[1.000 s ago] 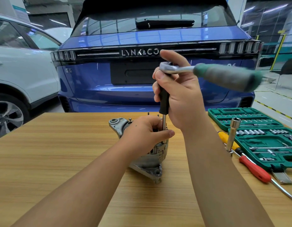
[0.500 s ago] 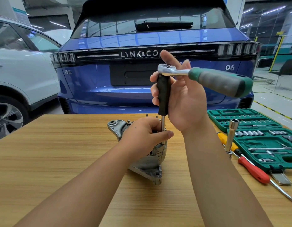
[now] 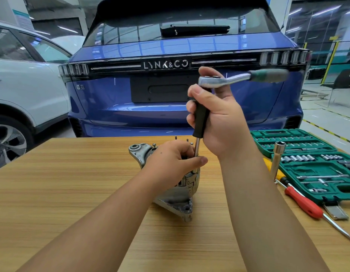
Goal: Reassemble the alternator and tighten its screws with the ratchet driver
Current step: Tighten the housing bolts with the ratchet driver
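Both forearms are bare from the lower edge of the frame up to the wrists, with no sleeve, glove, watch or ring in view. The left hand (image 3: 170, 163) carries a small dark mole on its back, towards the middle of the frame. The right hand (image 3: 223, 118), higher and right of centre, shows short, plain nails on its thumb and fingers (image 3: 190, 107).

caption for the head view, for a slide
Right hand grips ratchet driver upright over alternator, left hand steadying its shaft.
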### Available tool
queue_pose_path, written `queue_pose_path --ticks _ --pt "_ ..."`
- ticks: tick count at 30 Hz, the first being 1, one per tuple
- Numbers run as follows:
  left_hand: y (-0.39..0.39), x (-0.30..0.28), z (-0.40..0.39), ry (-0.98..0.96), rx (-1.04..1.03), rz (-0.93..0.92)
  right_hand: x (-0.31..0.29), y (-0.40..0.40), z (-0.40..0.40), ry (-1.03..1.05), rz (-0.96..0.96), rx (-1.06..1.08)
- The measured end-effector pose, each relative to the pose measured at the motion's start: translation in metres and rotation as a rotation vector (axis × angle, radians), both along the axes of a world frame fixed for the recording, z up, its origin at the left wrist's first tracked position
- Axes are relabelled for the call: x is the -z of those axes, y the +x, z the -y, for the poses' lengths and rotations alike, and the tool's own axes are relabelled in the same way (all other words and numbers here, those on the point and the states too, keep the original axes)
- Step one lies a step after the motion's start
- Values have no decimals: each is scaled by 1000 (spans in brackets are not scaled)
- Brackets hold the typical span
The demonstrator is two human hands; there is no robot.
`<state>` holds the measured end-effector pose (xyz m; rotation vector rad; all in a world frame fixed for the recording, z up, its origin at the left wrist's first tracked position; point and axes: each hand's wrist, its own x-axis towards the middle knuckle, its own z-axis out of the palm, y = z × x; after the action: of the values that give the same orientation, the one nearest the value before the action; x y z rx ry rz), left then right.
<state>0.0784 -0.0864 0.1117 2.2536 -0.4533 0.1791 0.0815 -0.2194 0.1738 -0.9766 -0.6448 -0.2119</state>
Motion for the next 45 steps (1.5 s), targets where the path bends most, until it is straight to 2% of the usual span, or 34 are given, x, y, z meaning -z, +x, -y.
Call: queue_pose_path --ticks 3,8,24,32,35,38,41,45 --pt "-1 -1 2 -3 2 -9 3 0 -11 -112 180 216" --pt "-3 -2 4 2 -12 7 6 1 -20 -182 197 354" --pt "-6 -4 7 8 -48 -21 1 -4 -14 -164 179 375" --pt "-8 -13 5 -169 44 -148 -5 -12 -9 -163 277 395" --pt "-8 -21 5 -138 41 -202 -5 -13 -9 -175 274 404" --pt "-8 -33 5 -19 61 -230 -5 -14 -8 -194 264 422" --pt "-8 -47 -3 92 51 -144 -6 -15 -5 -205 258 427" --pt "-3 -53 -42 51 -75 117 -9 -19 -5 -146 260 433"
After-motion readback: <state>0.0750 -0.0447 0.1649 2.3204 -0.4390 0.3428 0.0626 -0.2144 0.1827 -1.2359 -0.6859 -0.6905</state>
